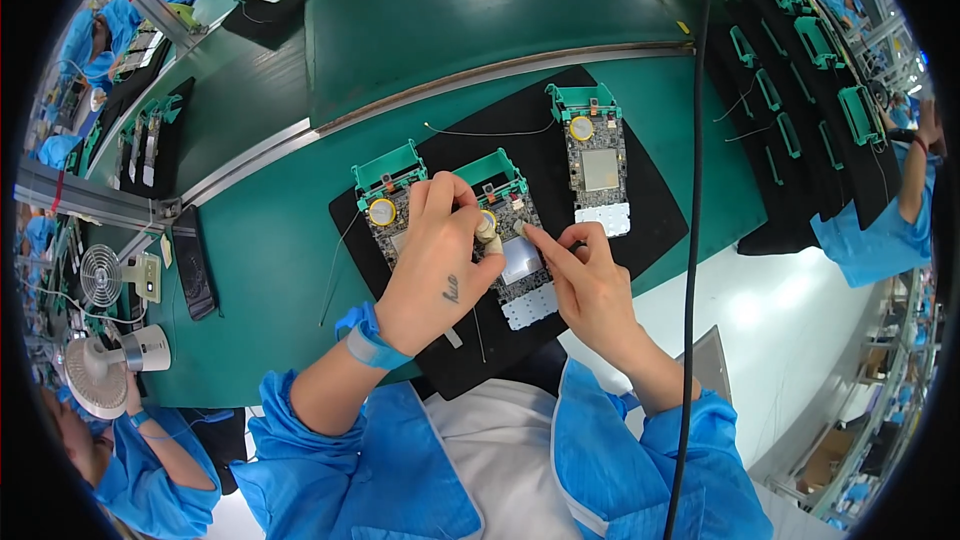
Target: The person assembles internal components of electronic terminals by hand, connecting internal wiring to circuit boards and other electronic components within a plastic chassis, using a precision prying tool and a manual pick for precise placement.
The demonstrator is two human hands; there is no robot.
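Note:
A circuit board (532, 302) with a green plastic frame at its far end lies in the middle of the black mat. My left hand (432, 265) is over its left side, thumb and index finger pinched together beside the round coin cell; whatever is between them is hidden. My right hand (592, 290) has its index finger stretched out, the tip touching the board by a small white connector, the other fingers curled. Pale finger cots cover some fingertips. A second board (381, 212) lies partly under my left hand. To the right is a third board (600, 169), untouched.
The black mat (655, 225) rests on a green bench (265, 310). A black cable (692, 240) hangs down on the right. Racked green frames (820, 45) stand far right. At left are a phone (193, 262), a white fan (98, 377) and a co-worker's arm (165, 450).

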